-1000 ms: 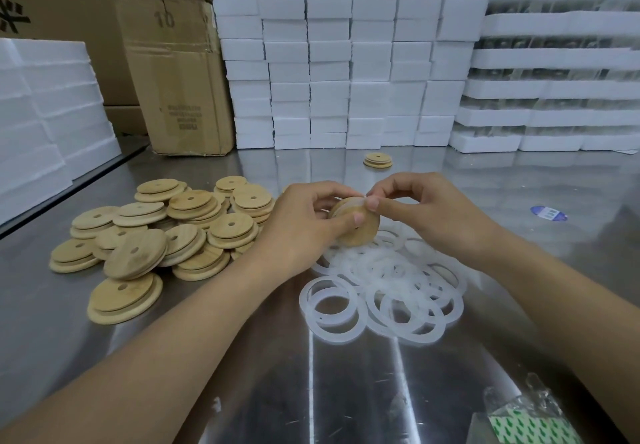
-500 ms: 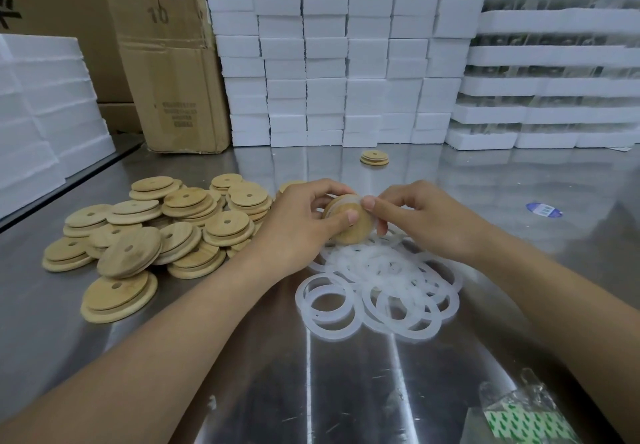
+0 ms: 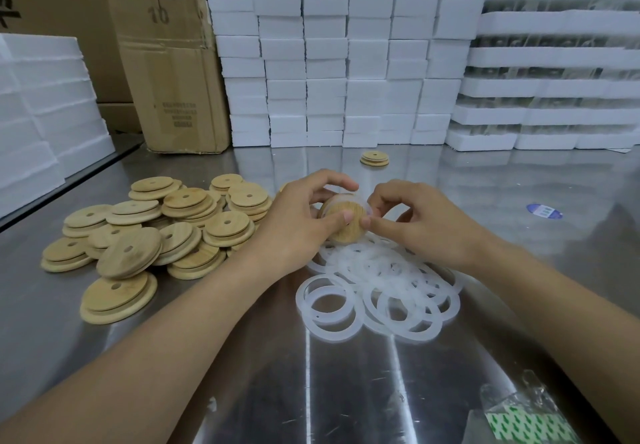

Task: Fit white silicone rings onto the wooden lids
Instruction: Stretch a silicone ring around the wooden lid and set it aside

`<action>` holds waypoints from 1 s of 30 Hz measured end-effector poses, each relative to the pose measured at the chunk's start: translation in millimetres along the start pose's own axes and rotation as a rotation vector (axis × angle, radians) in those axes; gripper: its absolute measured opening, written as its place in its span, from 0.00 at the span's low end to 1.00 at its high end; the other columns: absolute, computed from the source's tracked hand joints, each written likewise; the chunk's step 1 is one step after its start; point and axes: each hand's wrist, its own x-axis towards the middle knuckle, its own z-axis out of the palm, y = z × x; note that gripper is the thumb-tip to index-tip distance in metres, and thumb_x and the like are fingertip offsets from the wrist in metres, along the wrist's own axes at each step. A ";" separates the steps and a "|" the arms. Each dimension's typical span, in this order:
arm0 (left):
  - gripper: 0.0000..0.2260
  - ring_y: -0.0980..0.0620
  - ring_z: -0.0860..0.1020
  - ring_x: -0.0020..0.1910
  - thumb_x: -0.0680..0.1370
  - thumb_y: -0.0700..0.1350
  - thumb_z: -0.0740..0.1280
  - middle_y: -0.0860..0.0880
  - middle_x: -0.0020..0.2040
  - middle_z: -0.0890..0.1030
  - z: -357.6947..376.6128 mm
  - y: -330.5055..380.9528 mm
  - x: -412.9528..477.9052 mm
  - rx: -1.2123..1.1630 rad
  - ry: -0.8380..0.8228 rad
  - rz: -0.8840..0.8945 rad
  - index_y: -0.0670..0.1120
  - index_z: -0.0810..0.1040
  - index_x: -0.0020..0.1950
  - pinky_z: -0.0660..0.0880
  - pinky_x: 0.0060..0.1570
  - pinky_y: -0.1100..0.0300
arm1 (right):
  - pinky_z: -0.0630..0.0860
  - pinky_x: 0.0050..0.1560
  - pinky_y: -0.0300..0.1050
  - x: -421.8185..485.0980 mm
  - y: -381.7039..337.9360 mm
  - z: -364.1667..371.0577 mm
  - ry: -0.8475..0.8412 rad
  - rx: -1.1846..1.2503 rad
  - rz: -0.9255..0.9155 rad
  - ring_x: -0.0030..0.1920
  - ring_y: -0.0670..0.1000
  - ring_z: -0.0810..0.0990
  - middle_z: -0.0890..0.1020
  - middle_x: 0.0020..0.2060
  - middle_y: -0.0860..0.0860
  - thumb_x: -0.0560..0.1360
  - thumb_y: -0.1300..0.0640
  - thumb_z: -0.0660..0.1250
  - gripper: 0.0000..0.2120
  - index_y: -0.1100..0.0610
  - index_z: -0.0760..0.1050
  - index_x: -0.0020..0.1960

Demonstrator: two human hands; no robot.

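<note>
- Wooden lids (image 3: 149, 232) lie heaped toward the left edge of the steel table (image 3: 346, 391), ringless as far as I can tell.
- Left hand (image 3: 294, 225) grips one lid (image 3: 341, 223) above the table's middle, with its thumb on the face.
- That lid stands on edge, flat face toward the near edge (a disc, so no long axis).
- Right hand (image 3: 429, 229) pinches a translucent ring (image 3: 363, 201) at the lid's right rim. The fitting looks part-done, and the next move is to walk the ring round the step.
- Spare rings (image 3: 381, 291) lie beneath both hands.
</note>
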 end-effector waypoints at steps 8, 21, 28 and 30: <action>0.19 0.45 0.88 0.49 0.81 0.43 0.76 0.51 0.51 0.89 3.1 8.7 -5.6 -0.008 -0.106 0.035 0.59 0.76 0.67 0.84 0.58 0.40 | 0.80 0.48 0.39 -1.2 -13.8 6.1 0.109 0.179 -0.103 0.57 0.47 0.82 0.85 0.50 0.43 0.77 0.56 0.76 0.05 0.48 0.83 0.50; 0.19 0.44 0.88 0.48 0.80 0.42 0.77 0.51 0.50 0.89 -3.7 3.1 -0.1 -0.089 -0.081 -0.030 0.56 0.77 0.67 0.85 0.56 0.42 | 0.80 0.53 0.37 4.3 4.0 -9.7 0.052 0.250 0.022 0.47 0.48 0.86 0.88 0.43 0.50 0.74 0.52 0.79 0.09 0.58 0.84 0.47; 0.14 0.36 0.85 0.51 0.80 0.40 0.76 0.50 0.51 0.89 -2.0 1.1 1.1 -0.146 0.020 -0.043 0.55 0.83 0.62 0.86 0.47 0.47 | 0.81 0.57 0.46 3.5 -0.3 -5.0 0.050 0.264 0.049 0.49 0.49 0.86 0.87 0.45 0.52 0.73 0.59 0.81 0.09 0.59 0.83 0.48; 0.12 0.47 0.86 0.55 0.80 0.40 0.77 0.51 0.53 0.88 -2.1 1.3 1.3 -0.154 0.030 -0.040 0.55 0.85 0.58 0.84 0.44 0.57 | 0.81 0.58 0.48 3.5 -1.9 -4.2 0.062 0.281 0.059 0.50 0.48 0.86 0.87 0.46 0.53 0.74 0.60 0.80 0.07 0.60 0.83 0.48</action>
